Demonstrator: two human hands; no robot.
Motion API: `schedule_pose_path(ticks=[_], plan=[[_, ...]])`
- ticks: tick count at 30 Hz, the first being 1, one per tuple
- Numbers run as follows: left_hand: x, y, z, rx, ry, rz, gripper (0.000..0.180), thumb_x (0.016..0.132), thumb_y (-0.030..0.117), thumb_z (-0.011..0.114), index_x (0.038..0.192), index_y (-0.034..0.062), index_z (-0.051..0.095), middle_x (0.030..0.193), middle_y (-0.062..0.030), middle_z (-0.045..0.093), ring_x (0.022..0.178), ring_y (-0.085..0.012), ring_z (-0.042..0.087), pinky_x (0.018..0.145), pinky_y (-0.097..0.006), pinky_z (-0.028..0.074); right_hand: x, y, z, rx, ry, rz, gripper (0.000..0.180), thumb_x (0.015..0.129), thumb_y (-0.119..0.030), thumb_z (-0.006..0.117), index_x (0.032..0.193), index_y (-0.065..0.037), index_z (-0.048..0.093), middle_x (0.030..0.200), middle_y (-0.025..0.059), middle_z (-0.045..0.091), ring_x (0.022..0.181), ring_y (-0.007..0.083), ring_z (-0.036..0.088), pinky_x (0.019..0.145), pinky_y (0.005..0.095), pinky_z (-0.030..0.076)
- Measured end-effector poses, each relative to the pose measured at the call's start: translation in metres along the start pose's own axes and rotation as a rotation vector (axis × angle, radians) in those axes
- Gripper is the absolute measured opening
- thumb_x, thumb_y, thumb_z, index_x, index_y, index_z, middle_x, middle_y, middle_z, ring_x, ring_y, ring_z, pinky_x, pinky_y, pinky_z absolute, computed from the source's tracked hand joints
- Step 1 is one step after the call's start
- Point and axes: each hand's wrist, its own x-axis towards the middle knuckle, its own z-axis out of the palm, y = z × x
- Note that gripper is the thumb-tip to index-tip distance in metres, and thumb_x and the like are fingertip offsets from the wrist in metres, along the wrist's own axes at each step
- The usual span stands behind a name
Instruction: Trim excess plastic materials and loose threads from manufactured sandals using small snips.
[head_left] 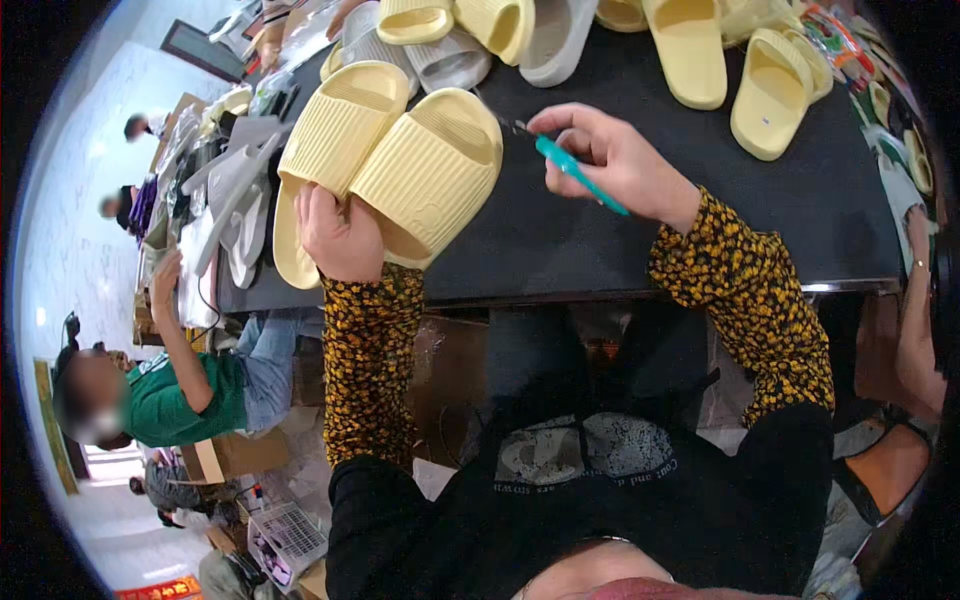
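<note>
My left hand (340, 235) is closed on a pair of pale yellow ribbed slide slippers, raised over the dark table with their toes pointing away from me. Its fingers grip where the left slipper (340, 130) and the right slipper (430, 175) meet. To the right of the pair, my right hand (610, 160) holds a slim tool with a teal handle (580, 174). The tool's thin dark tip points left at the right slipper's toe; whether it touches is unclear, and its exact kind cannot be made out.
On the black table (600, 255), more yellow slippers (775, 95) and a grey slipper (556, 40) lie along the far side. Grey slippers (240, 200) are heaped at the left. A person in a green shirt (190, 400) works at the left, and another person's arm (915, 300) shows at the right.
</note>
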Motion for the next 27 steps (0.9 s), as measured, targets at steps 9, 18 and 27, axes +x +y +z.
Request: schedule_pose_path(ticks=[9, 18, 27], plan=[[-0.005, 0.006, 0.001, 0.018, 0.129, -0.030, 0.011, 0.072, -0.001, 0.063, 0.078, -0.0014, 0.054, 0.076, -0.0148, 0.053, 0.074, -0.0354, 0.052, 0.067, -0.043, 0.041, -0.002, 0.005, 0.004, -0.277, -0.115, 0.016, 0.053, 0.078, -0.014, 0.074, 0.123, -0.003, 0.048, 0.094, 0.0030, 0.055, 0.087, 0.0101, 0.053, 0.082, 0.0264, 0.044], [-0.015, 0.015, 0.008, 0.050, 0.090, 0.068, 0.017, 0.066, -0.004, 0.059, 0.082, -0.0024, 0.055, 0.080, -0.0162, 0.055, 0.077, -0.0376, 0.051, 0.073, -0.045, 0.041, -0.004, 0.003, 0.005, -0.304, -0.107, 0.000, 0.049, 0.079, -0.015, 0.073, 0.120, -0.002, 0.049, 0.091, 0.0032, 0.058, 0.086, 0.0090, 0.054, 0.079, 0.0257, 0.045], [-0.013, 0.022, 0.011, 0.047, 0.071, 0.090, 0.020, 0.065, -0.004, 0.059, 0.085, -0.0019, 0.058, 0.083, -0.0166, 0.057, 0.079, -0.0373, 0.051, 0.075, -0.045, 0.040, -0.002, 0.007, 0.000, -0.304, -0.096, 0.033, 0.045, 0.081, -0.012, 0.071, 0.119, -0.001, 0.049, 0.090, 0.0043, 0.060, 0.082, 0.0083, 0.056, 0.075, 0.0238, 0.046]])
